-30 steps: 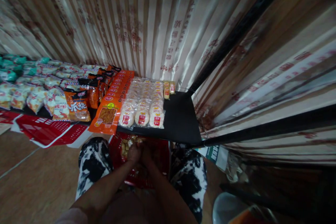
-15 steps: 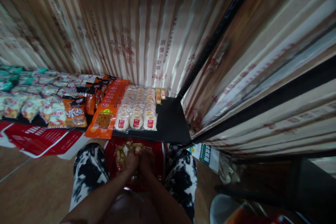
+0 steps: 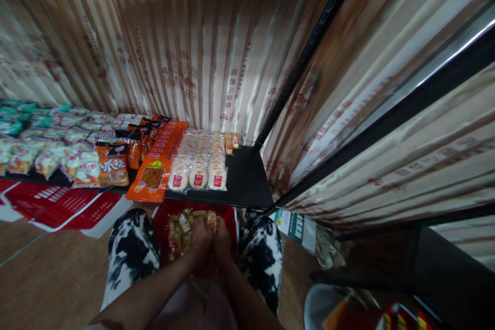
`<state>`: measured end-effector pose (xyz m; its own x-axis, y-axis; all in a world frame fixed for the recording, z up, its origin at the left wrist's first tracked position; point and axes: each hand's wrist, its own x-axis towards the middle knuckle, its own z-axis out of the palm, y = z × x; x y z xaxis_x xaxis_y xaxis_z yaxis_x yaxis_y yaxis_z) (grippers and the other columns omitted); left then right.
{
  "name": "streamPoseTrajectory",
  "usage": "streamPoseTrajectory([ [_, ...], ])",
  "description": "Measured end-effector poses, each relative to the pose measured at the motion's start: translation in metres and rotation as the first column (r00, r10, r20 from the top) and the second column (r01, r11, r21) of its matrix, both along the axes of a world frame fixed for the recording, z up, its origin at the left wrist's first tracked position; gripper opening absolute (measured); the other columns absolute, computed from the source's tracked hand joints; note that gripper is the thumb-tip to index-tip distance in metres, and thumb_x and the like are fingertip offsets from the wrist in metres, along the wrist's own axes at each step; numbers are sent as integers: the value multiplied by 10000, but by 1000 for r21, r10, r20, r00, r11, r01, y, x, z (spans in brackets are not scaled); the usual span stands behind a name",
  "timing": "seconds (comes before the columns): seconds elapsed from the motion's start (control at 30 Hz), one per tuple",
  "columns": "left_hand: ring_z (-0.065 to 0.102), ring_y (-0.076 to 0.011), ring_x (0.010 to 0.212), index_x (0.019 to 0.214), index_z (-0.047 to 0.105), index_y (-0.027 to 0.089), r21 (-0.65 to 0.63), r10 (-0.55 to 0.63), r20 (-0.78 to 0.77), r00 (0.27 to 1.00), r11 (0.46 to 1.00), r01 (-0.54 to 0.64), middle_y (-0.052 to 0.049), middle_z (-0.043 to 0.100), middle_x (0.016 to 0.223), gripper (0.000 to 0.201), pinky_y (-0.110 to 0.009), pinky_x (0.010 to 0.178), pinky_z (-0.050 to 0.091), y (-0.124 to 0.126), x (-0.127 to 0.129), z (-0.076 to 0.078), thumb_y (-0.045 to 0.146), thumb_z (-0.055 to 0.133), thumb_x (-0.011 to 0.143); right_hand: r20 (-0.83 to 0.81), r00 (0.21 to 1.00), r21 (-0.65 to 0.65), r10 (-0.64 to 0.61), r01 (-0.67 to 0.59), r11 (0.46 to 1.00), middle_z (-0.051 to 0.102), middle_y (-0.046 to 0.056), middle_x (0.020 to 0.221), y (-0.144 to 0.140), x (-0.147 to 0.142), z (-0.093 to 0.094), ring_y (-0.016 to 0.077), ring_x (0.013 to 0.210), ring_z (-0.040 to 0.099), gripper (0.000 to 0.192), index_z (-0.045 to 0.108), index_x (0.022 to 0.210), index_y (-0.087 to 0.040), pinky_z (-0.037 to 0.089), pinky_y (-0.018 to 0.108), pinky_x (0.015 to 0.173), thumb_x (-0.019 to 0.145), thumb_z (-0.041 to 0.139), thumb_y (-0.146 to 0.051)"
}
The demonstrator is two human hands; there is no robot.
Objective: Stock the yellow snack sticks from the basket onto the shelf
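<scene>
My left hand (image 3: 201,237) and my right hand (image 3: 221,238) are close together over a red plastic basket (image 3: 234,221) between my knees. Both are closed around a small gold-wrapped snack (image 3: 211,218), which pokes up between the fingers; the fingertips are partly hidden. More gold-wrapped snacks (image 3: 175,237) lie loose in the basket, mostly left of my hands. On the black shelf (image 3: 247,175) just beyond, two similar small gold packets (image 3: 232,143) stand at the back, right of the rows of round white packaged crackers (image 3: 198,178).
An orange bag of stick snacks (image 3: 153,175), orange-and-black snack bags (image 3: 112,164) and rows of white snack bags (image 3: 50,160) fill the shelf leftward. A black metal post (image 3: 305,62) rises at the shelf's right corner before pleated curtains (image 3: 209,51). A white tub (image 3: 315,304) sits lower right.
My hands have lifted slightly and turned, so the gold-wrapped snack between them now shows more clearly. The view has shifted a little.
</scene>
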<state>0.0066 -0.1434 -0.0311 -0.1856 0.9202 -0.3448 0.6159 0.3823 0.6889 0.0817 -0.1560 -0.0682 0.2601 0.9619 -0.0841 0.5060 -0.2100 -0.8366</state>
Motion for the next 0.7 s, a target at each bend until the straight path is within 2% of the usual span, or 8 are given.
streamPoseTrajectory([
  [0.1,563,-195,1064,1058,553,125,61,14,51,999,998,-17,-122,611,1124,286,-274,940,400,-1,6,6,119,401,816,-27,999,19,-21,21,1000,694,62,974,-1,6,6,197,872,644,348,588,1100,-212,485,275,744,782,480,-306],
  [0.3,585,-170,944,923,545,174,217,-14,118,993,976,-12,-73,629,967,182,-262,876,432,-4,15,13,150,400,816,-19,998,144,-60,62,988,690,76,977,-3,19,17,208,867,645,381,585,1111,-191,497,285,749,773,490,-339],
  [0.53,571,-165,911,942,531,172,325,-34,193,981,945,-31,-71,587,962,225,-274,847,453,-1,26,27,100,399,775,28,998,224,-57,49,973,669,82,1042,-1,32,35,213,936,629,416,549,1174,-188,497,303,788,787,468,-319],
  [0.7,566,-151,944,1018,515,180,397,-98,265,959,918,-16,-66,568,1024,297,-274,878,457,10,34,36,68,399,769,64,995,255,-80,61,965,647,87,1104,8,39,50,211,972,616,444,516,1223,-187,495,305,808,799,447,-303],
])
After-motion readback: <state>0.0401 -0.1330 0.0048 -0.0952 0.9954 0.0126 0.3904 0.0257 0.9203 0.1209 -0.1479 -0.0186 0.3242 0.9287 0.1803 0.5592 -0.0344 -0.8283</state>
